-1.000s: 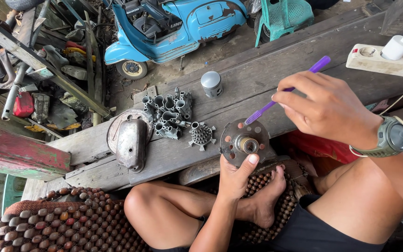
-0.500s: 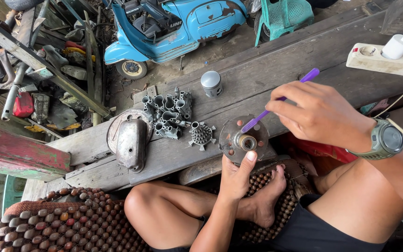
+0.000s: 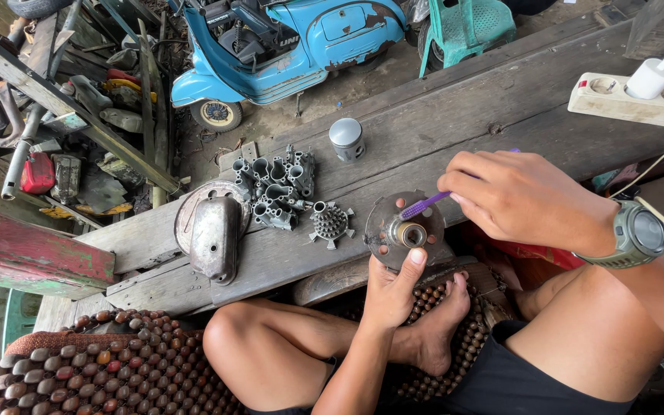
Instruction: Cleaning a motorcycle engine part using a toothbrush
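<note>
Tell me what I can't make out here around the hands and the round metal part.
All in the head view:
- Purple brush: the right hand covers most of its handle, and its bristles are too small to see.
- Round metal disc: the left hand hides its lower edge and underside.
- White plug on the power strip: its cable leaves the frame's top edge.

purple brush (image 3: 423, 205) handle mostly hidden in right hand (image 3: 520, 198) – scooter (image 3: 286, 46) cut off.

Left hand (image 3: 390, 290) gripping from below, thumb raised, right hand (image 3: 518, 197) pinching above
</note>
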